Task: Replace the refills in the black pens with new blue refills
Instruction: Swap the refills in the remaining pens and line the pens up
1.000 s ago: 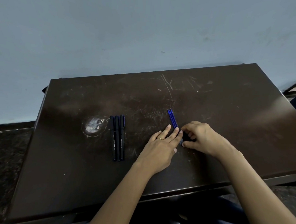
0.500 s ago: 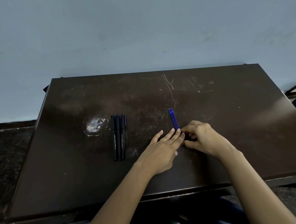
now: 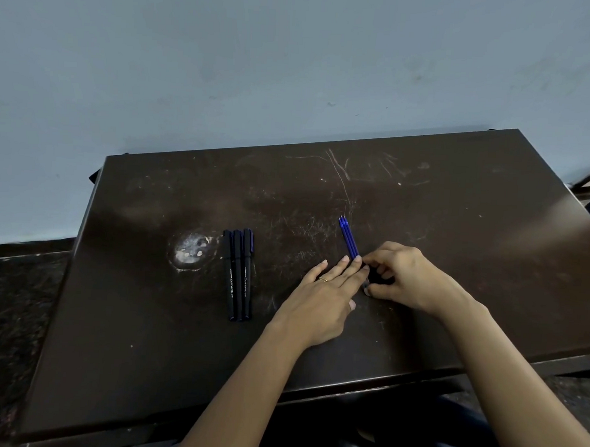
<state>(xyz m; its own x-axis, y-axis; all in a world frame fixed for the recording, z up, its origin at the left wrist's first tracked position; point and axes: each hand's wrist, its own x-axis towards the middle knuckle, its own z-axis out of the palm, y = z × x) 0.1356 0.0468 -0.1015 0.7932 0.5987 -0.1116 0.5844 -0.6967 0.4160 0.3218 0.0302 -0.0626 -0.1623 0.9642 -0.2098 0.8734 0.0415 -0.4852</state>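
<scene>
left hand (image 3: 320, 293) flat on table (image 3: 457, 232), grip spread, fingertips (image 3: 356, 259) against blue refills (image 3: 348, 238). right hand (image 3: 407, 277) grip pinching their near ends. three black pens (image 3: 238, 275) lie well apart, leftward.

- Table (image 3: 455, 266): dark brown top, scratched, with a pale worn patch (image 3: 191, 250) left of centre.
- Pens (image 3: 238, 275): three, black, side by side, just right of the patch.
- Refills (image 3: 349, 238): blue, bunched together, well right of the pens.
</scene>
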